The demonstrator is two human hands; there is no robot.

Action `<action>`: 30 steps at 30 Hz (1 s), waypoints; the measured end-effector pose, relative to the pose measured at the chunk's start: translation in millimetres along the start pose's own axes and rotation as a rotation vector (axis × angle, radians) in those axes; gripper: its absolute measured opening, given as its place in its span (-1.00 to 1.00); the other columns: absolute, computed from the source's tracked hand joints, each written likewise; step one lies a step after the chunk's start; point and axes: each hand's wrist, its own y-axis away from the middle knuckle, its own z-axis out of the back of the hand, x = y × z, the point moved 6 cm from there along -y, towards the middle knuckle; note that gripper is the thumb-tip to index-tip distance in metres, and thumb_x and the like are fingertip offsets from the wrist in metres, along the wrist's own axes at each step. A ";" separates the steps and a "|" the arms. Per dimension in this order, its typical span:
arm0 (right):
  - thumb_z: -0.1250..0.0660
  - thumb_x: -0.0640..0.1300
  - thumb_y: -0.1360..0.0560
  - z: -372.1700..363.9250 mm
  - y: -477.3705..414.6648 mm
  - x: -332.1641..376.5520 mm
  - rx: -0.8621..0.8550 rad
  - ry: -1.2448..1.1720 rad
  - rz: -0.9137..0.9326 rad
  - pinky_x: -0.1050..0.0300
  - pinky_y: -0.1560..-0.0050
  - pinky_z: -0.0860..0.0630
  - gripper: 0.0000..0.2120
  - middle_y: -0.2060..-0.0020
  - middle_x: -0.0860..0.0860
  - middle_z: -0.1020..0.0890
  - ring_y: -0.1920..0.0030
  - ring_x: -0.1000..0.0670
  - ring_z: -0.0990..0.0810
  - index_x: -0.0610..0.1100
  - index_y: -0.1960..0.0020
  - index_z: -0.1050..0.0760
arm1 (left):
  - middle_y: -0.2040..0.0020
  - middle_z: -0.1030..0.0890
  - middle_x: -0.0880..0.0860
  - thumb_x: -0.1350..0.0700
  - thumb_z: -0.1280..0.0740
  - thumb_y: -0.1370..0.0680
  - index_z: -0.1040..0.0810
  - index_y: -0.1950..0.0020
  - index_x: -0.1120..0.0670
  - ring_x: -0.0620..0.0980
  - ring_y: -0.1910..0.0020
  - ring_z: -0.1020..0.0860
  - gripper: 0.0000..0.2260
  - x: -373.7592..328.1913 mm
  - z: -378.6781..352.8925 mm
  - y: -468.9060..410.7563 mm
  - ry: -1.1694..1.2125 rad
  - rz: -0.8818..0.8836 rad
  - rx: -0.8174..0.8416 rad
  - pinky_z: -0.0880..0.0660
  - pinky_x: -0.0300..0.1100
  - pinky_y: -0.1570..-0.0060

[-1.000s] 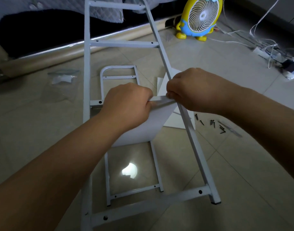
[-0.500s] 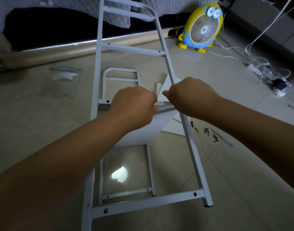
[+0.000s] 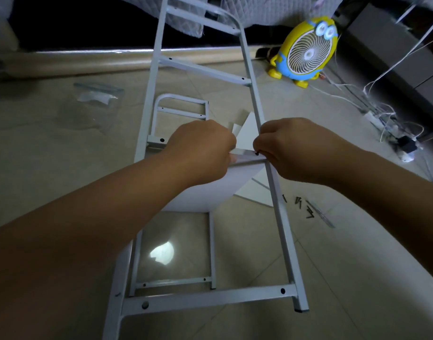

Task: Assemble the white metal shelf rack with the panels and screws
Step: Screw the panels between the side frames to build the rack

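The frame (image 3: 210,298) is leaning away from the person, its foot at 5 o'clock seemingly resting on the floor (image 3: 345,278). The step in hand looks to be starting a screw (image 3: 257,154) through the right end of a rung (image 3: 245,160) into the panel (image 3: 210,190). To do it well, one hand should be holding the panel's edge flush under the rung so the holes are lining up. The other should be feeding the screw in straight and turning it lightly by fingertip until the thread is catching. Forcing it at a slant risks cross-threading.

At centre, the left hand (image 3: 200,150) is gripping the rung and the panel's top edge together, fingers curled tight and their tips hidden. Just at 3 o'clock of it, the right hand (image 3: 291,148) is pinching the screw between thumb and forefinger, the gap narrow, beside the rail (image 3: 281,229). The panel is hanging from the rung toward 6 o'clock.

Loose screws (image 3: 299,204) are lying on the floor at 4 o'clock of the hands. Spare panels (image 3: 254,190) are lying just past the rail, and a second frame (image 3: 181,98) is lying flat beyond.
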 end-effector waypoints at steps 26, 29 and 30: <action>-0.20 -0.20 -0.54 6.7 4.8 -8.0 -0.059 -0.186 -0.091 0.11 -0.04 -0.41 -0.77 -0.01 -0.14 -0.60 -0.02 -0.11 -0.54 -0.23 -0.12 -0.55 | 0.38 -0.29 -0.02 -0.02 -0.16 -0.60 -0.20 0.37 0.03 -0.03 0.36 -0.32 -0.64 0.4 1.8 1.9 0.001 -0.015 -0.010 -0.15 -0.18 0.39; -0.17 -0.19 -0.57 -6.2 3.9 -7.4 -0.044 -0.083 -0.119 0.09 0.11 -0.39 -0.78 0.09 -0.19 -0.58 0.08 -0.17 -0.55 -0.29 -0.01 -0.54 | 0.39 -0.31 -0.02 -0.01 -0.16 -0.60 -0.21 0.37 0.02 -0.10 0.42 -0.27 -0.64 -0.1 0.8 2.2 -0.004 -0.015 -0.012 -0.12 -0.22 0.45; -0.21 -0.22 -0.54 -9.7 4.5 -5.9 -0.067 -0.038 -0.130 0.15 0.25 -0.37 -0.81 0.22 -0.19 -0.58 0.23 -0.17 -0.57 -0.31 0.11 -0.54 | 0.39 -0.31 -0.02 -0.01 -0.16 -0.60 -0.22 0.37 0.02 -0.10 0.42 -0.27 -0.64 -0.1 0.1 2.3 -0.007 -0.014 -0.012 -0.12 -0.23 0.46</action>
